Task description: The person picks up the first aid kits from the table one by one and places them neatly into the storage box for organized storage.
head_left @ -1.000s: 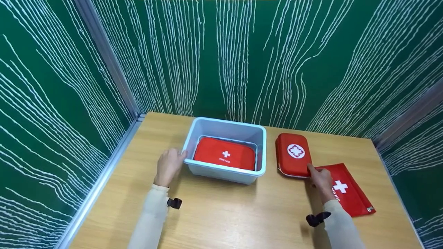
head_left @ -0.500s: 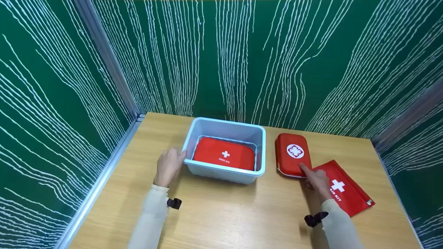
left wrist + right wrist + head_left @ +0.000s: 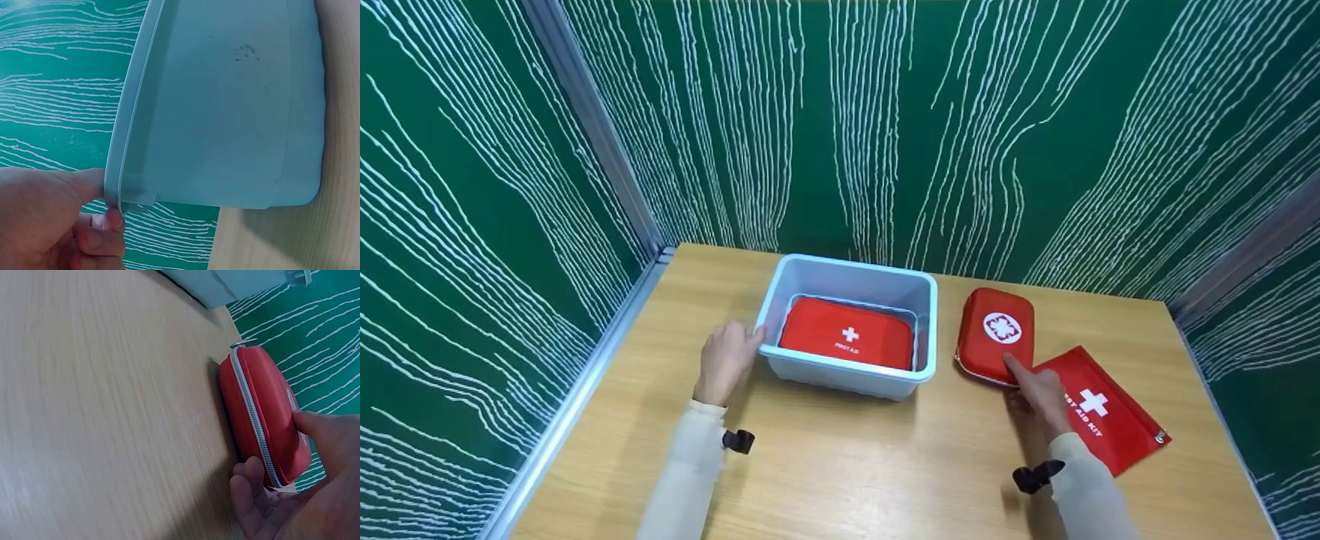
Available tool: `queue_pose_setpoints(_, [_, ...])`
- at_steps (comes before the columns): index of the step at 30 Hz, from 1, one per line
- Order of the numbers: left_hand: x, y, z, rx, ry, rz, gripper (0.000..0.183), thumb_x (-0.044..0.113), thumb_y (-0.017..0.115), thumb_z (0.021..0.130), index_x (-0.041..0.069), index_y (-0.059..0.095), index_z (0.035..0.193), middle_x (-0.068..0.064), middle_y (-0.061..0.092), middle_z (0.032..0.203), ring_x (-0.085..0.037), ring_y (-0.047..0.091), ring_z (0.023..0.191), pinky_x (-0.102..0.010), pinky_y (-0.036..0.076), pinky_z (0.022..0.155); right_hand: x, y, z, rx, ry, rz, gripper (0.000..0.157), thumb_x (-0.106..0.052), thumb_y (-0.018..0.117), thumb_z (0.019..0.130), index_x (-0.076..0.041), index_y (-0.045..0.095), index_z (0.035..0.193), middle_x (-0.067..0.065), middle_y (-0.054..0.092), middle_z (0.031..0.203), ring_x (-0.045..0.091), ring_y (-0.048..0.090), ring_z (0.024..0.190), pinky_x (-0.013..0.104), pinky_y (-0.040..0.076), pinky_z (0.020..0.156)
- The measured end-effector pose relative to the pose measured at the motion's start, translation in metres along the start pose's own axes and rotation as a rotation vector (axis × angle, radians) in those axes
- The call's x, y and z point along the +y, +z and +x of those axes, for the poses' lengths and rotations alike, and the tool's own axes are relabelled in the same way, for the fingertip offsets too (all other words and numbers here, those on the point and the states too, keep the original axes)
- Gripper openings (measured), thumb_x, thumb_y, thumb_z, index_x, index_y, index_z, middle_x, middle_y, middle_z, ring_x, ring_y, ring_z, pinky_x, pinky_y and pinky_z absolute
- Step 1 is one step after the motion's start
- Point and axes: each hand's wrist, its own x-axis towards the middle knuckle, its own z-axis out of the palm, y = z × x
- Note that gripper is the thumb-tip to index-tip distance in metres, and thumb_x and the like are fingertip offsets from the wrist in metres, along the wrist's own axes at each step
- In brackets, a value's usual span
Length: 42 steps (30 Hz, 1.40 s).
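A pale blue-grey plastic bin [image 3: 840,379] stands on the table, with a red first aid pouch [image 3: 814,330] lying flat inside. My left hand [image 3: 725,361] pinches the bin's left front corner; in the left wrist view the thumb and curled fingers [image 3: 100,239] meet at the rim. Right of the bin sits a red zippered first aid case [image 3: 982,352] with a round white emblem. My right hand [image 3: 1044,394] grips its near end, thumb on top and fingers curled at the lower zipped side in the right wrist view. A flat red first aid kit pouch [image 3: 1121,420] lies partly behind this hand.
The wooden table [image 3: 855,465] is walled by green panels [image 3: 870,135] with white wavy lines at the back and sides. A metal rail [image 3: 577,405] runs along the left edge. Each wrist carries a black camera mount [image 3: 1037,476].
My right hand has shifted left, its thumb going further onto the case. The case has turned slightly clockwise. The flat pouch has slid and turned a little. My left hand and the bin stay put.
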Motion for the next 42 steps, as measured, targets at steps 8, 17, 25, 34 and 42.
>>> queue_pose_setpoints(8, [0.001,0.0,-0.002,0.027,0.025,0.021,0.049,0.031,0.06,0.094,0.014,0.039,0.054,0.003,0.033,0.051,-0.014,0.034,0.051,-0.029,0.027,0.047,-0.004,0.011,0.003,0.042,0.044,0.158,0.061,-0.062,0.068,0.081,-0.005,0.051,0.095,0.0,0.058,0.058,0.012,0.057,0.052,0.03,0.053,0.054])
queue_pose_setpoints(17, [0.003,-0.002,-0.002,0.0,0.004,0.005,0.046,0.032,0.058,0.095,0.013,0.043,0.056,0.002,0.037,0.053,-0.014,0.038,0.051,-0.029,0.03,0.049,-0.009,0.007,0.001,-0.018,0.141,0.296,0.058,-0.057,0.071,0.081,-0.008,0.05,0.101,0.0,0.056,0.062,0.017,0.06,0.055,0.032,0.057,0.064])
queue_pose_setpoints(25, [0.002,-0.001,-0.001,-0.011,-0.025,0.0,0.045,0.034,0.059,0.095,0.012,0.047,0.058,0.0,0.04,0.054,-0.016,0.042,0.052,-0.029,0.032,0.049,-0.011,0.004,-0.001,-0.068,0.18,0.465,0.047,-0.047,0.075,0.082,-0.008,0.054,0.099,0.001,0.055,0.061,0.017,0.06,0.053,0.033,0.057,0.066])
queue_pose_setpoints(34, [0.0,0.0,-0.001,0.011,0.011,0.01,0.049,0.033,0.059,0.095,0.014,0.039,0.054,0.003,0.033,0.052,-0.014,0.035,0.051,-0.028,0.029,0.048,-0.011,0.002,-0.003,-0.073,0.166,0.557,0.037,-0.043,0.076,0.083,-0.012,0.055,0.083,-0.001,0.051,0.055,0.013,0.055,0.048,0.027,0.055,0.057])
queue_pose_setpoints(42, [0.001,0.0,0.0,0.011,0.013,0.017,0.051,0.033,0.058,0.095,0.015,0.037,0.052,0.003,0.032,0.05,-0.014,0.034,0.049,-0.029,0.027,0.047,-0.017,-0.008,-0.009,-0.076,0.21,0.558,0.043,-0.05,0.07,0.085,-0.012,0.053,0.093,-0.001,0.054,0.058,0.012,0.056,0.05,0.023,0.052,0.054])
